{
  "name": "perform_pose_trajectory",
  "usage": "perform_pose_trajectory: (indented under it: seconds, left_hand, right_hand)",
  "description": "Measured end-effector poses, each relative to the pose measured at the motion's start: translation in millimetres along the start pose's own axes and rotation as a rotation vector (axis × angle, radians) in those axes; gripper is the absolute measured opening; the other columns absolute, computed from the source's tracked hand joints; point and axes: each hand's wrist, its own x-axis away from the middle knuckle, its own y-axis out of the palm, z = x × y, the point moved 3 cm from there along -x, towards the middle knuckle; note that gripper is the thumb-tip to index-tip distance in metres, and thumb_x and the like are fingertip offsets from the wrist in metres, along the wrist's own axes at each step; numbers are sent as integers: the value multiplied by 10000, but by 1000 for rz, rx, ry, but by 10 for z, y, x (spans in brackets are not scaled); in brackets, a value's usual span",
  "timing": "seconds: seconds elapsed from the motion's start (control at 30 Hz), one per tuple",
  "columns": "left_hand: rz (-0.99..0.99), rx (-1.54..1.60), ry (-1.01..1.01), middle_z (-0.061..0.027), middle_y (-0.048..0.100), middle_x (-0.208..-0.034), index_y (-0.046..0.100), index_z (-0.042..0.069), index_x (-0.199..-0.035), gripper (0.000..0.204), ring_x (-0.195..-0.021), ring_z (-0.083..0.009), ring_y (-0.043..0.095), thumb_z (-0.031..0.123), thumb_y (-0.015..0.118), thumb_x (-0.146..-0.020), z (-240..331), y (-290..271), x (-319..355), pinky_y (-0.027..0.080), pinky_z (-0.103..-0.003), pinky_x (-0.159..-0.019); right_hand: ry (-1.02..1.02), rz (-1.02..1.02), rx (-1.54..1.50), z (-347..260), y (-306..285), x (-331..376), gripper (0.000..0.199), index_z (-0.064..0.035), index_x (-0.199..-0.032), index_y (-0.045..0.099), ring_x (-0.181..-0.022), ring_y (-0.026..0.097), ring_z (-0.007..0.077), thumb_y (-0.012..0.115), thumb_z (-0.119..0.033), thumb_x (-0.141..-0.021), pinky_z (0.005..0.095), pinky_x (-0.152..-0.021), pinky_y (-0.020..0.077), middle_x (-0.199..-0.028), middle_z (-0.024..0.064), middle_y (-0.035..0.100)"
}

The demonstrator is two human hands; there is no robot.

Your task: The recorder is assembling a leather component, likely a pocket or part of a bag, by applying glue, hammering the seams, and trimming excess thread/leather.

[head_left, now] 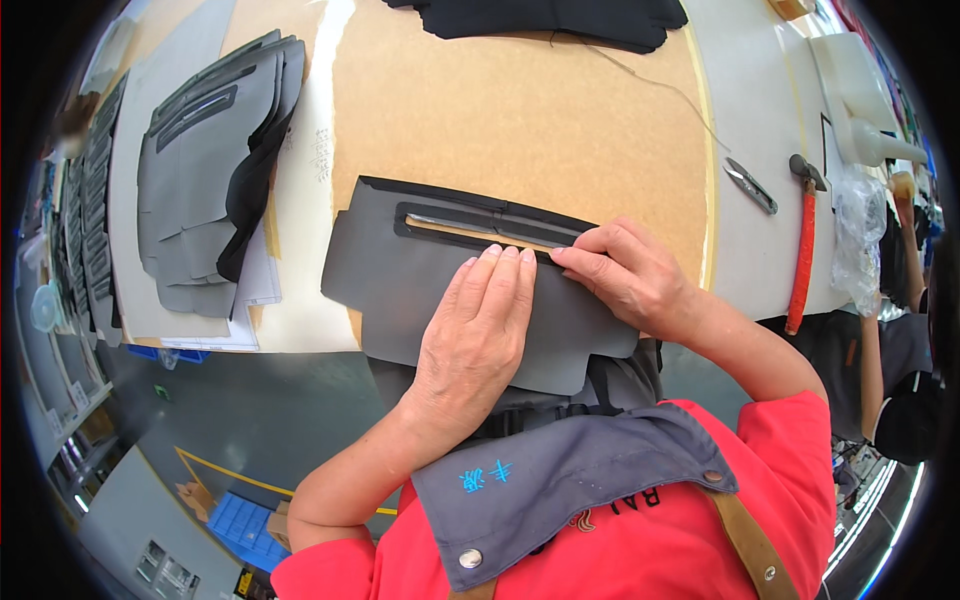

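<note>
The grey panel lies at the near edge of the tabletop, its lower part reaching past that edge toward the wearer's body. A long slot, bordered in black, runs near its far side, and the tan board shows through. The left hand is laid flat, fingers together and tips at the slot's near border, its grip released. The right hand has its thumb and forefinger drawn together at the slot's right end; whether that grip has caught the border between them, I cannot tell. A broad stretch of board separates the panel from the black pieces at the far edge. To the left, well apart, sits a stack of grey panels; to the right, beyond a strip of board, lie snips and a red-handled hammer, the handle's end close to the near edge. Just beside the hammer is a crumpled clear plastic bag, its contents unclear. A blue crate stands on the floor, lower left; I cannot make out what it holds.
</note>
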Motion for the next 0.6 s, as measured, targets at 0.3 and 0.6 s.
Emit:
perform_pose_trajectory:
  seconds: [0.3, 0.6]
  left_hand:
    - [20, 56, -38, -134, 584, -1332, 633, 7, -1387, 527, -1289, -298, 583, 26, 650, -861, 43, 17, 2, 509, -388, -1103]
    - [30, 40, -26, -148, 581, -1354, 638, 6, -1380, 517, -1280, -301, 594, 36, 647, -865, 141, 70, 17, 501, -403, -1108]
  right_hand:
    - [-81, 4, 67, -45, -38, 0, 425, 11, -1159, 733, -836, 637, 227, 703, -49, -739, 332, -709, 567, -991, 76, 650]
    - [-13, -14, -6, -47, -109, 35, 384, 11, -1145, 733, -839, 640, 248, 722, -17, -763, 353, -706, 565, -991, 92, 658]
